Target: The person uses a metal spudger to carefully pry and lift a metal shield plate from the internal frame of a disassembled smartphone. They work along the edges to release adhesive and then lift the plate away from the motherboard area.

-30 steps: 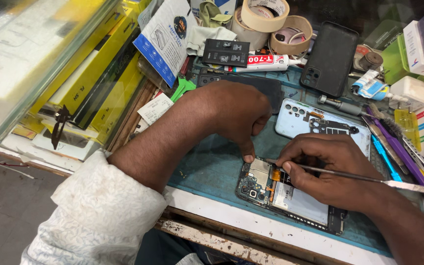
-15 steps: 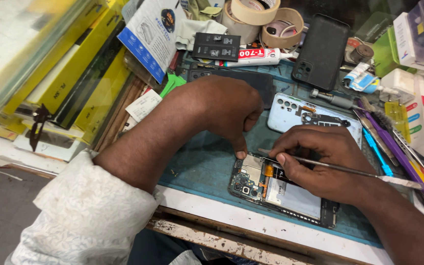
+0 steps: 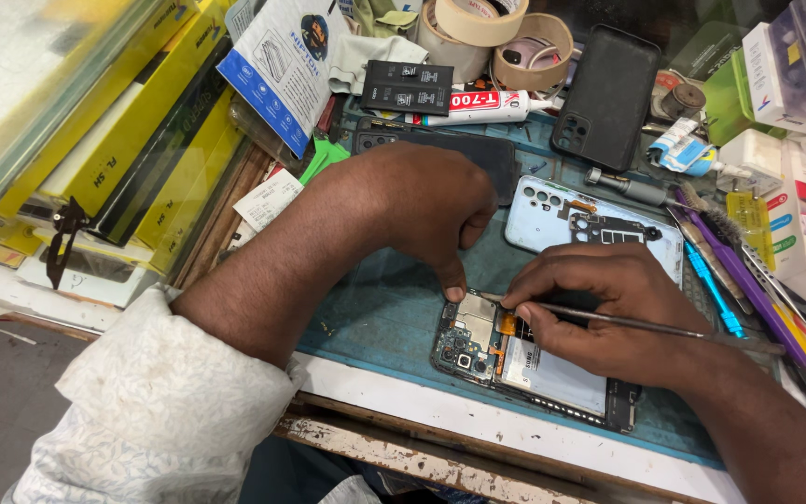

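A single head-worn camera looks steeply down, close over the cluttered workbench, probably tilted slightly.

Both hands low and close together, fingertips nearly meeting.

Left hand: forearm enters from lower left, white patterned sleeve pushed up to the elbow; wrist bent, palm down, fingers curled under, thumb tip pressed straight down. Right hand: forearm enters from lower right, bare; palm down, fingers folded in a pen-style pinch around a thin shaft, which runs back over the knuckles toward the right. Right fingertips sit just beside the left thumb tip, apart by a small gap.
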